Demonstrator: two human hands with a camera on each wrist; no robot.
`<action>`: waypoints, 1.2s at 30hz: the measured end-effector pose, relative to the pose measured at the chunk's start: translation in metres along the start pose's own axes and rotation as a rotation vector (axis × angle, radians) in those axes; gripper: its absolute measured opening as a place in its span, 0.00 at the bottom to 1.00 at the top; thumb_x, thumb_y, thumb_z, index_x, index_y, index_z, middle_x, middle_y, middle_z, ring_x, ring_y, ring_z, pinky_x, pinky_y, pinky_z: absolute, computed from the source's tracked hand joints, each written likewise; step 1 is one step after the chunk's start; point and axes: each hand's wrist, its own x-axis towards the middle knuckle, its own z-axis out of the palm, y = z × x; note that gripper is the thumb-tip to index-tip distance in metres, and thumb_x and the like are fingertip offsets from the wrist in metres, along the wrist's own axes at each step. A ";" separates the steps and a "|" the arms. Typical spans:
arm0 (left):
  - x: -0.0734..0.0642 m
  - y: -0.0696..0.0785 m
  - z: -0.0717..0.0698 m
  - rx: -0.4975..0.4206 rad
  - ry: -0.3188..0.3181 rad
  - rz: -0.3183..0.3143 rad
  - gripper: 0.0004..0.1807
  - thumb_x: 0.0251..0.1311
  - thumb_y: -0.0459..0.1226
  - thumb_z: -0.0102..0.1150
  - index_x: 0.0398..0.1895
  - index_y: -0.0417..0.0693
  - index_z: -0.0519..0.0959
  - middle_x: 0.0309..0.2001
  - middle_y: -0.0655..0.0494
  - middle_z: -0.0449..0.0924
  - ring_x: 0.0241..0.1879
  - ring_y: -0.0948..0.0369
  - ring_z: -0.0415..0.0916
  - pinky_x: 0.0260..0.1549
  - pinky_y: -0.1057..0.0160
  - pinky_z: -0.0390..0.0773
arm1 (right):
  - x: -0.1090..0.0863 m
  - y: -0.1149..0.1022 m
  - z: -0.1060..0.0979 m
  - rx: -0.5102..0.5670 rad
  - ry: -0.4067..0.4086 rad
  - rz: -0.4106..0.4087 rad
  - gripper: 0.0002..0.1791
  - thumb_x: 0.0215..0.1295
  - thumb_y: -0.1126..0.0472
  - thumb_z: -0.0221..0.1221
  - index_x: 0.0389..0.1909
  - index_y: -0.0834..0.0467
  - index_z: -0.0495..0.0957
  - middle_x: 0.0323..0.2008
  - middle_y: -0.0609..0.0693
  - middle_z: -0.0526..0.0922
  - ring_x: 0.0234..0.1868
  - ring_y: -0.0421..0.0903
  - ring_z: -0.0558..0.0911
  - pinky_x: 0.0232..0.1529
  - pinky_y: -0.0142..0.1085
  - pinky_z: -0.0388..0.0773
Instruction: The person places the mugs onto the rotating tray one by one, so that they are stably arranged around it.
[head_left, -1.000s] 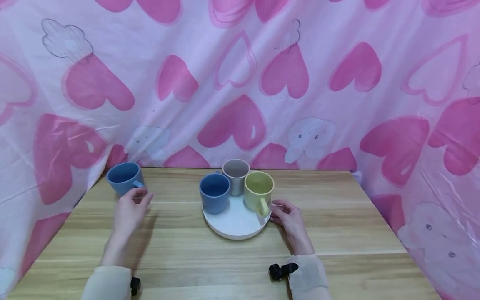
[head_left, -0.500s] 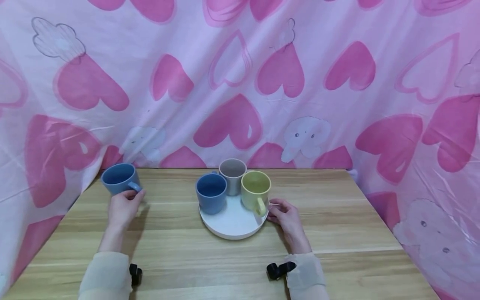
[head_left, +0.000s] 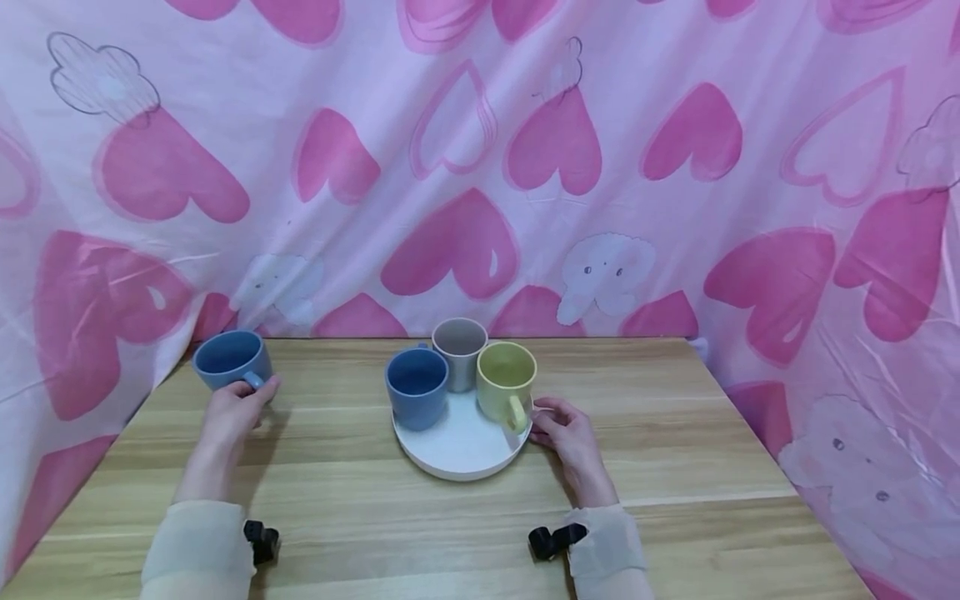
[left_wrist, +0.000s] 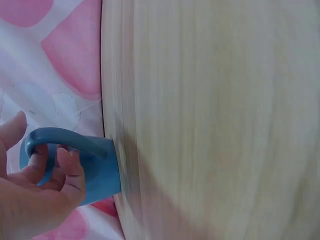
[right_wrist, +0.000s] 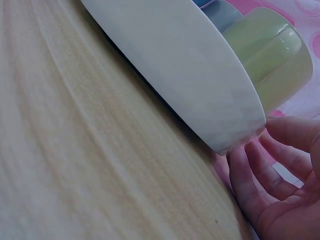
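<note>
At the far left of the wooden table stands an upright blue mug [head_left: 232,358]. My left hand [head_left: 232,412] is at its handle [left_wrist: 67,136], fingers curled into the loop and the thumb held apart from it in the left wrist view. My right hand [head_left: 573,446] grips the right edge of a round white tray [head_left: 461,458], its thumb at the rim and fingers curled against the outer side and underneath. On that tray are a second blue mug [head_left: 417,396], a grey mug [head_left: 459,350] and a yellow-green mug [head_left: 507,375], whose handle points toward the front.
A pink heart-patterned cloth [head_left: 450,167] hangs right behind the table [head_left: 360,525] and along its sides. The left mug stands close to the table's back left corner. Black cameras [head_left: 555,542] are strapped at both wrists.
My left fingers have moved from beside the left mug's handle into its loop. The right hand keeps its hold on the tray. The head view has shifted slightly.
</note>
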 end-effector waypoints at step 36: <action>-0.045 0.034 -0.058 0.286 0.351 0.363 0.21 0.68 0.46 0.56 0.46 0.35 0.82 0.37 0.45 0.80 0.28 0.67 0.67 0.20 0.70 0.67 | 0.001 0.002 0.001 0.000 0.006 -0.004 0.17 0.62 0.72 0.61 0.53 0.69 0.76 0.36 0.56 0.82 0.32 0.46 0.83 0.39 0.38 0.83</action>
